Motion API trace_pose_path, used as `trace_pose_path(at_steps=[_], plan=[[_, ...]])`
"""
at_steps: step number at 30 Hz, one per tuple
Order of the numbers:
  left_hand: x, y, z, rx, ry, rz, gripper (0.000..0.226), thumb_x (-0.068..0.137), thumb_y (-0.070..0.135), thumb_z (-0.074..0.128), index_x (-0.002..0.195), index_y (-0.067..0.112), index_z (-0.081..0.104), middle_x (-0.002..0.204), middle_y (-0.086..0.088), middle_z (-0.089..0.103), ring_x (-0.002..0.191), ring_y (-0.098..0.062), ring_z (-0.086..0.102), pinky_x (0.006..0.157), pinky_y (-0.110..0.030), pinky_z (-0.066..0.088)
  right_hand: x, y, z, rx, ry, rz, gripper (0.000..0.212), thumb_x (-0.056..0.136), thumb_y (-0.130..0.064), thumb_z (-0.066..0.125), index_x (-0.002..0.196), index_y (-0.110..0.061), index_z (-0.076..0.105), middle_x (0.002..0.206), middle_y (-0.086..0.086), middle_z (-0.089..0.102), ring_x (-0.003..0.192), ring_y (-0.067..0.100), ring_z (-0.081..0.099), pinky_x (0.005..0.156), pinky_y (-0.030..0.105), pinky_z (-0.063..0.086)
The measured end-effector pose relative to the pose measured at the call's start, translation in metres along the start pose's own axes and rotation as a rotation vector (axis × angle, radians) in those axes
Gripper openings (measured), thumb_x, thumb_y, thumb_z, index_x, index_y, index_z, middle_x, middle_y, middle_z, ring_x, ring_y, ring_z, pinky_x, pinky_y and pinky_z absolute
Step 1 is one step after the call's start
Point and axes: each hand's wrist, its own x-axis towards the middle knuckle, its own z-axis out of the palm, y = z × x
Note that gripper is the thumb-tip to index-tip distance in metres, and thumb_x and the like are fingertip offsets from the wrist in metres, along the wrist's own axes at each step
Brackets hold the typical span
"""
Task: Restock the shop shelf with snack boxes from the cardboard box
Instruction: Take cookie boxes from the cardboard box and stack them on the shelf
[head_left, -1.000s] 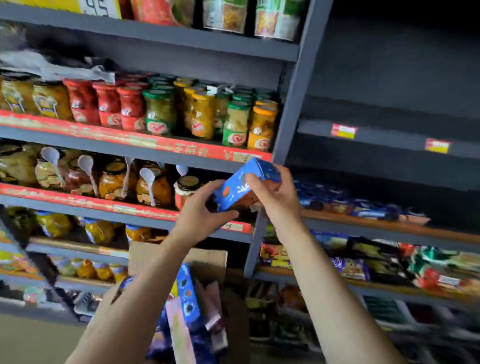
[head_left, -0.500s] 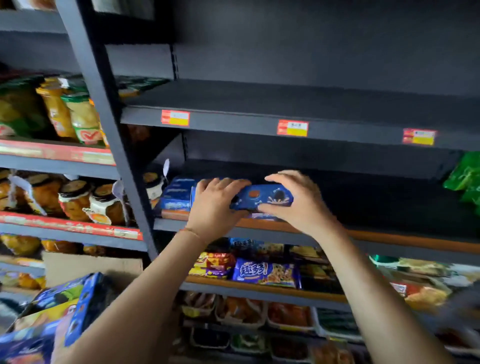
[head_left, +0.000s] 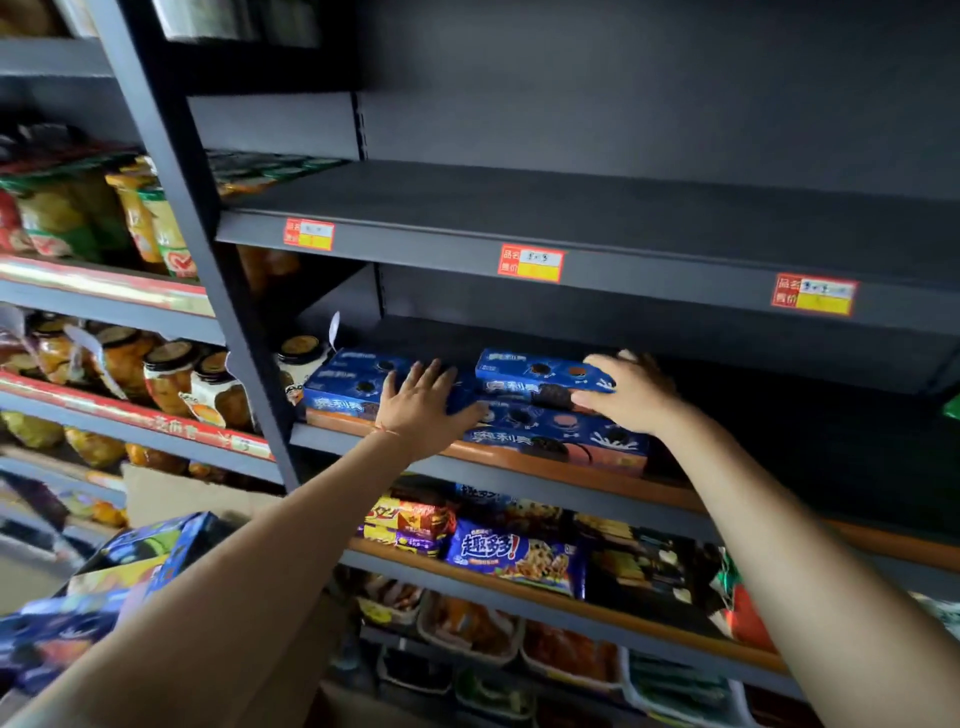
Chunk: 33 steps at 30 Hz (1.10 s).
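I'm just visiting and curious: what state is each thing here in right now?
Top snack box: stacked on another, right hand gripping its end.
Lower snack box: lying flat on the shelf edge.
Left snack box: flat, left hand resting on it.
Upper shelf: bare.
Cardboard box: open.

Head view: worn on the person's head, facing forward, close to the dark grey metal shop shelf.
Shared: single view only.
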Motion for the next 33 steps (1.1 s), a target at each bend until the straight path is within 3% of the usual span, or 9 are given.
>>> trace_pose_path(at_steps=[4, 6, 14, 17, 19, 21, 24, 29, 33], plan=[[-0.005, 0.002, -0.001, 0.015, 0.037, -0.004, 0.084, 0.091, 0.077, 0.024, 0.157, 0.025, 0.021, 0.167, 0.001, 0.012, 0.154, -0.020, 0.005, 0.123, -0.046, -0.001, 0.001, 0.002, 0.005, 0.177, -0.310, 0.044, 0.066, 0.093, -0.062, 0.052, 0.151, -0.032, 0.038, 0.162, 0.007, 0.020, 0.147, 0.029, 0.024, 0.117, 0.044, 0.024], [-0.005, 0.003, 0.000, 0.022, 0.051, -0.007, 0.083, 0.092, 0.076, 0.023, 0.157, 0.024, 0.021, 0.166, 0.000, 0.013, 0.154, -0.021, 0.005, 0.124, -0.047, 0.000, 0.001, -0.003, 0.008, 0.250, -0.319, 0.026, 0.074, 0.090, -0.068, 0.049, 0.153, -0.031, 0.035, 0.164, 0.003, 0.018, 0.150, 0.024, 0.021, 0.119, 0.044, 0.021], [-0.013, -0.019, -0.008, -0.121, 0.116, 0.078, 0.075, 0.097, 0.067, 0.033, 0.156, 0.022, 0.026, 0.166, -0.002, 0.015, 0.154, -0.020, 0.005, 0.125, -0.043, 0.000, -0.009, -0.055, 0.024, -0.066, 0.026, -0.134, 0.066, 0.093, -0.071, 0.034, 0.147, -0.032, 0.041, 0.156, 0.002, 0.027, 0.143, 0.028, 0.022, 0.119, 0.048, 0.014], [-0.044, -0.051, -0.014, -0.236, 0.434, 0.133, 0.053, 0.095, 0.053, 0.040, 0.135, 0.021, 0.056, 0.142, -0.004, 0.052, 0.135, -0.026, 0.044, 0.115, -0.044, 0.029, -0.014, -0.114, 0.043, 0.137, 0.242, -0.431, 0.054, 0.094, -0.054, 0.044, 0.133, -0.019, 0.057, 0.137, 0.003, 0.046, 0.129, 0.023, 0.041, 0.108, 0.040, 0.032], [-0.071, -0.085, -0.011, -0.365, 0.539, 0.114, 0.040, 0.092, 0.044, 0.042, 0.111, 0.020, 0.068, 0.110, 0.001, 0.066, 0.098, -0.018, 0.061, 0.088, -0.040, 0.050, -0.021, -0.163, 0.065, 0.308, 0.261, -0.585, 0.040, 0.091, -0.045, 0.045, 0.111, -0.017, 0.067, 0.114, -0.002, 0.056, 0.108, 0.015, 0.053, 0.089, 0.033, 0.045], [-0.097, -0.131, -0.001, -0.482, 0.490, -0.024, 0.033, 0.092, 0.042, 0.044, 0.106, 0.023, 0.067, 0.099, 0.006, 0.066, 0.076, -0.011, 0.062, 0.070, -0.036, 0.054, -0.027, -0.216, 0.096, 0.401, 0.185, -0.658, 0.027, 0.092, -0.037, 0.047, 0.092, -0.019, 0.068, 0.093, -0.008, 0.059, 0.086, 0.010, 0.057, 0.072, 0.031, 0.049], [-0.129, -0.220, 0.031, -0.550, 0.351, -0.316, 0.024, 0.096, 0.033, 0.052, 0.114, 0.025, 0.065, 0.106, 0.003, 0.067, 0.081, -0.018, 0.065, 0.074, -0.037, 0.054, -0.028, -0.290, 0.161, 0.434, 0.021, -0.671, 0.020, 0.093, -0.025, 0.053, 0.079, -0.018, 0.065, 0.077, -0.006, 0.060, 0.071, 0.013, 0.056, 0.063, 0.041, 0.049], [-0.183, -0.368, 0.094, -0.541, 0.237, -0.667, 0.024, 0.090, 0.026, 0.058, 0.110, 0.018, 0.068, 0.113, -0.008, 0.064, 0.100, -0.033, 0.063, 0.082, -0.042, 0.051, -0.025, -0.392, 0.285, 0.303, -0.372, -0.565, 0.013, 0.093, -0.020, 0.058, 0.099, -0.017, 0.069, 0.089, -0.003, 0.059, 0.082, 0.019, 0.059, 0.075, 0.035, 0.048], [-0.218, -0.446, 0.138, -0.512, 0.165, -0.840, 0.043, 0.082, 0.028, 0.059, 0.120, 0.010, 0.068, 0.126, -0.016, 0.060, 0.117, -0.038, 0.055, 0.095, -0.044, 0.045, -0.023, -0.458, 0.365, 0.137, -0.531, -0.474, 0.036, 0.090, -0.029, 0.059, 0.125, -0.023, 0.054, 0.117, 0.007, 0.054, 0.108, 0.028, 0.056, 0.094, 0.040, 0.047]])
